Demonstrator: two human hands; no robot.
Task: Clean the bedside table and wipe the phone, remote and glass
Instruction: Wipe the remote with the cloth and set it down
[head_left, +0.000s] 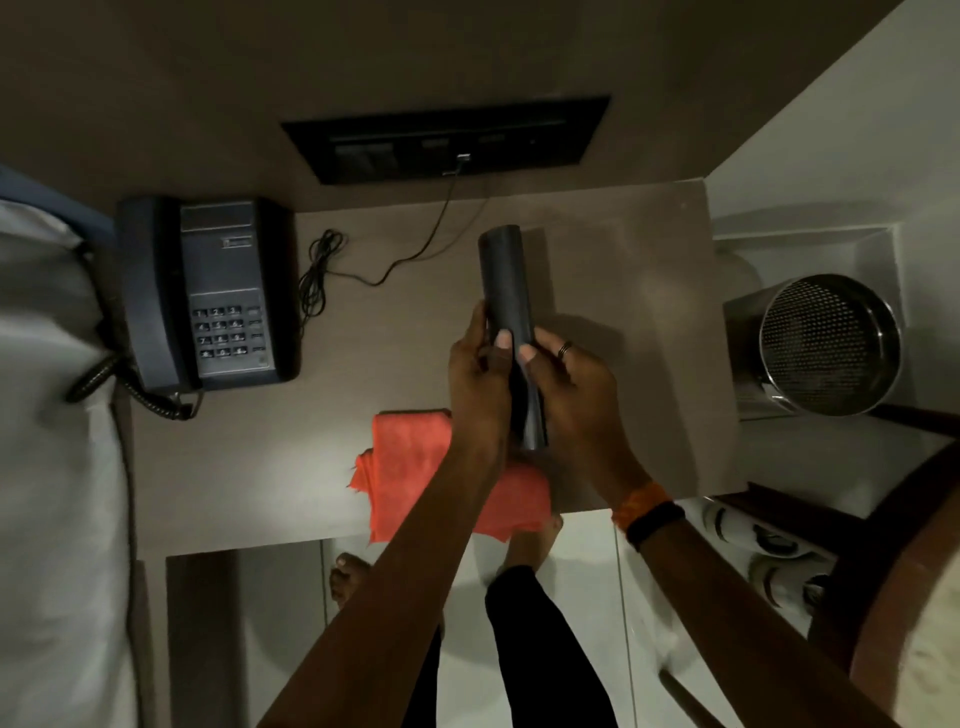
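Note:
I hold a long black remote (506, 283) above the brown bedside table (644, 312), its plain back facing up. My left hand (480, 384) grips its left side and my right hand (569, 387) grips its right side, both thumbs on top. An orange cloth (410, 467) lies crumpled on the table's near edge, under my left forearm. A dark corded phone (208, 293) sits at the table's left end, handset on its cradle. No glass is in view.
A thin black cable (363, 270) runs from a dark wall panel (447, 140) and coils beside the phone. White bedding (47, 415) lies at the left. A perforated metal bin (826, 345) stands on the floor at the right, a wooden chair (893, 571) nearer.

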